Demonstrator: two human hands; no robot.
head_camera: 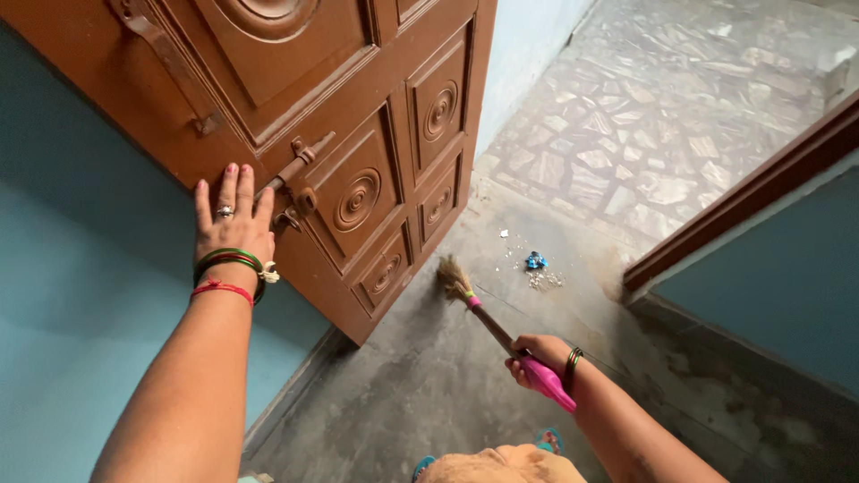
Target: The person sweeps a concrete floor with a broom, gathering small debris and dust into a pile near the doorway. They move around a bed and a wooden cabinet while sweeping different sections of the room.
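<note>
My left hand lies flat, fingers spread, on the edge of a carved brown wooden door, just left of its metal latch. Bangles and a red thread circle that wrist. My right hand is closed around the pink handle of a grass broom. The broom's bristle tip touches the grey cement floor near the door's bottom corner. A small pile of sweepings with a blue scrap lies on the floor to the right of the bristles.
A blue wall runs on the left behind the door. A brown door frame and blue wall stand on the right. Beyond the threshold is a stone-patterned floor. My feet in sandals show at the bottom.
</note>
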